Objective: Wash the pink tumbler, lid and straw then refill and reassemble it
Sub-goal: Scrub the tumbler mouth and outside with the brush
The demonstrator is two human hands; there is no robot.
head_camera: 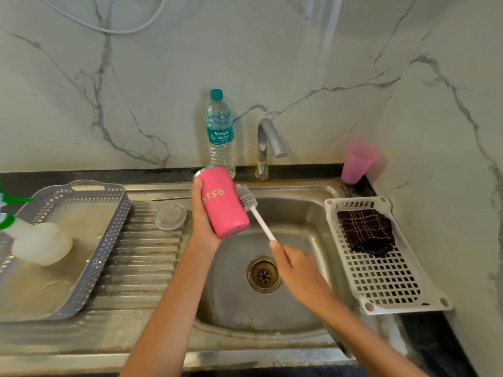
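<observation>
Left hand [202,216] grips pink tumbler [221,201]; right hand [295,263] holds brush [254,210] against it.

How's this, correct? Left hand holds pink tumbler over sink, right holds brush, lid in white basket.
No. Head view shows the lid on the drainboard left of the sink, not in the white basket. Rest stands.
</observation>
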